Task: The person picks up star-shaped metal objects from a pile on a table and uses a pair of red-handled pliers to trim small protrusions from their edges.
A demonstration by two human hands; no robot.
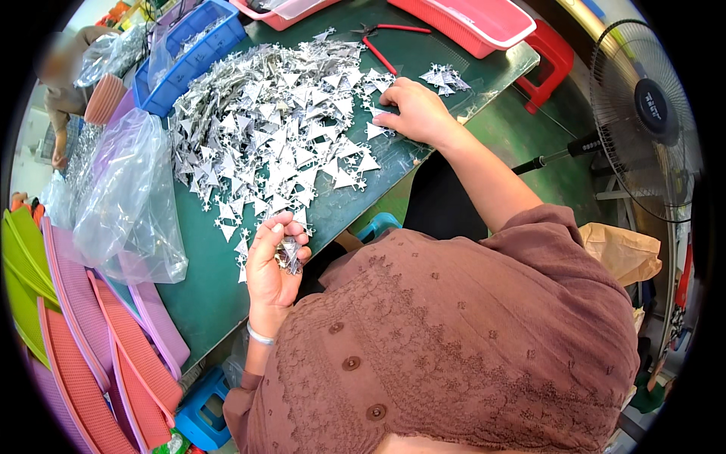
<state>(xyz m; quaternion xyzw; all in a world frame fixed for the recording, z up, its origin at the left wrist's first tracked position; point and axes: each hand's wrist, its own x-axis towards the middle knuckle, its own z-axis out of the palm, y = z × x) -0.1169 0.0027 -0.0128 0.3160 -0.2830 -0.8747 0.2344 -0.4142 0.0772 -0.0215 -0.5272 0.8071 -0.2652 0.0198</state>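
Observation:
A wide heap of small silvery metal pieces (pixel 280 113), many with triangular plates, covers the middle of the green table (pixel 227 310). My left hand (pixel 276 261) is at the table's near edge, its fingers curled round several of these metal pieces (pixel 289 256) in the palm. Over at the heap's right side, my right hand (pixel 414 112) reaches down with bent fingers and thumb at a few pieces. Its fingertips are partly hidden, so I cannot make out whether a piece is gripped. A smaller cluster of metal pieces (pixel 445 78) lies to the right of that hand.
Red-handled pliers (pixel 397 29) lie behind the heap. A blue crate (pixel 185 57), a clear plastic bag (pixel 132 200) and pink trays (pixel 484 23) border it. Stacked coloured baskets (pixel 98 333) stand left, a fan (pixel 643 113) right. Another person (pixel 64 98) is at the far left.

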